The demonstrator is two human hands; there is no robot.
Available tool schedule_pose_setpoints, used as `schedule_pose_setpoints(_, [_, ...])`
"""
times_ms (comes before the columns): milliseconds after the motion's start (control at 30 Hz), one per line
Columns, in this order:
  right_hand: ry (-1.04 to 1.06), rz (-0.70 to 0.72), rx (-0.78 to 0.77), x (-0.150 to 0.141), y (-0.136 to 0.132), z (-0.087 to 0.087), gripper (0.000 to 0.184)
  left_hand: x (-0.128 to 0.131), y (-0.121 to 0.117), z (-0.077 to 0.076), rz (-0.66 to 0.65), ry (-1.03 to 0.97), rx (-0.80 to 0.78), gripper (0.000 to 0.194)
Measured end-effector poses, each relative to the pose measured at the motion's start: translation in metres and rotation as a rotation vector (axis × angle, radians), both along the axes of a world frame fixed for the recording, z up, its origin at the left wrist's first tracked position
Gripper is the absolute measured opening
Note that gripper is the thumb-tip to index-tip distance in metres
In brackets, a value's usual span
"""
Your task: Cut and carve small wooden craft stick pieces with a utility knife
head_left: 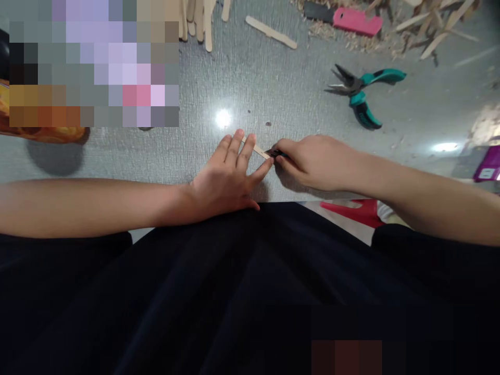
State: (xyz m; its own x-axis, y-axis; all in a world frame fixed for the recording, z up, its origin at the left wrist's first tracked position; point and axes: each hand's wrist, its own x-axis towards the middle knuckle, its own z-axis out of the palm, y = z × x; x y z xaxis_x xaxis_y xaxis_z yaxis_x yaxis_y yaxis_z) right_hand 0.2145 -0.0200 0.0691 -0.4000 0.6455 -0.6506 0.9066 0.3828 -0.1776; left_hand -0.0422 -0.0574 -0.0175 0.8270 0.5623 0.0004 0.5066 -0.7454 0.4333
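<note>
The flat, pale wooden craft stick (261, 150) lies on the grey textured tabletop (297, 104), long axis slanting far-left to near-right, partly under the spread-fingered left hand (233, 169), while the right hand (314, 162), beside the stick's right end, pinches a dark, pointed cutting tool (276, 152).

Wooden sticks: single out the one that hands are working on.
The stick held down by the left hand, beside the dark tool in the right hand; the other sticks lie toward the picture's top, untouched.
</note>
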Motion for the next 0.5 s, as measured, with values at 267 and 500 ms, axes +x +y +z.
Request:
schedule_pose_setpoints(267, [-0.007,0.001,-0.003,-0.0037,-0.0042,-0.0004,0.042,0.0026,0.0030,0.0043,-0.031,0.046,-0.032,0.121])
schedule_pose_setpoints(500, [-0.022,-0.037,0.029,-0.0041,-0.0092,-0.0025,0.041,-0.0005,0.0009,0.0019,-0.023,-0.005,-0.063,0.119])
